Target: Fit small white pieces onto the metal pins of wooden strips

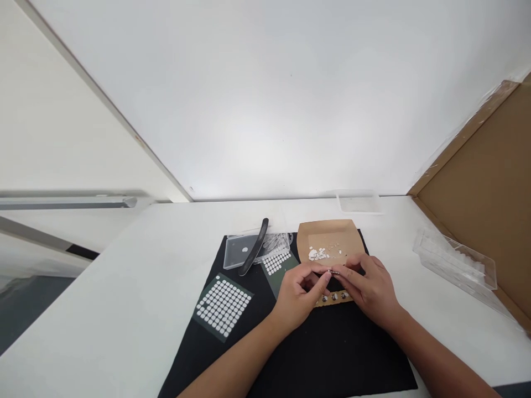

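My left hand (299, 290) and right hand (375, 288) — both pinching a small metallic piece (334, 272), brown tray (326, 228) just beyond

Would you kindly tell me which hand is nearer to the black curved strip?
Left. The left hand is right of the black curved strip, toward the person; the right hand is farther right.

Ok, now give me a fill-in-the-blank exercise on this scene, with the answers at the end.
1. The left hand and right hand hold a small item above a mat coloured ____.
2. The brown tray holds loose pieces, most of them coloured ____.
3. The number of green sheets bearing rows of white dots is ____.
4. The cardboard stands toward the picture's ____ edge.

Missing words: black; white; two; right.
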Demonstrator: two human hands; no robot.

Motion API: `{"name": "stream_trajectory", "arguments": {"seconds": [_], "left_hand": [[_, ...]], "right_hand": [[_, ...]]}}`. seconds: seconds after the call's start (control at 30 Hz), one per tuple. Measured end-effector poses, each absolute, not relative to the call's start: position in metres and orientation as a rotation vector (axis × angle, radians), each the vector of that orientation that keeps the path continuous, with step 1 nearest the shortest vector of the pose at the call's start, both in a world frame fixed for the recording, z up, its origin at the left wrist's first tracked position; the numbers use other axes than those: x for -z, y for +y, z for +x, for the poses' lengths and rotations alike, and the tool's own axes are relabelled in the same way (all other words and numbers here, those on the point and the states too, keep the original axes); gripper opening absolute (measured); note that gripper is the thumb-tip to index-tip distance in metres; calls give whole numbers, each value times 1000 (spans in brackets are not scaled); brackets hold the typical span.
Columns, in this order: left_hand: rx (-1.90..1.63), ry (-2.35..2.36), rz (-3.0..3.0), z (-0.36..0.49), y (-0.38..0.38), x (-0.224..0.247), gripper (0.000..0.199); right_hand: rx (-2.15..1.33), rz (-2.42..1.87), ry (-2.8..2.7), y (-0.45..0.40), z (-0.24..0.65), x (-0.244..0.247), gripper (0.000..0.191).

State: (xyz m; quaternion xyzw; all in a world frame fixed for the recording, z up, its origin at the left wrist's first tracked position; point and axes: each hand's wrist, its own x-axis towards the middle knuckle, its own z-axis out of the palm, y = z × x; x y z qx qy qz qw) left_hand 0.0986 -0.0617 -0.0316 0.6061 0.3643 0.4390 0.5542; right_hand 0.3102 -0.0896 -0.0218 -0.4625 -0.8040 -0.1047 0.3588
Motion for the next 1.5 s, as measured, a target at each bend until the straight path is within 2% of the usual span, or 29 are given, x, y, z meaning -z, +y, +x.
{"name": "stream_trajectory", "arguments": {"seconds": [0.23,0.5,0.83,1.17,1.5], "left_hand": [[-1056,888,1607,97,-61,25,24],[-1124,873,1933,96,-63,21,18],[-1187,810,1954,94,-60,23,17],[-1171,808,1853,94,-61,21,13],[-1127,726,1865,90,-56,17,12]], "right_hand": [[303,-1150,-2138,-88,309,22,15],[27,-1047,-2225,-88,308,23,8],[-82,-1003,-2131,-87,312,26,9],[13,-1018,-2182,-87,314,24,3],[-9,-1014,-2253,-89,313,24,20]]}}
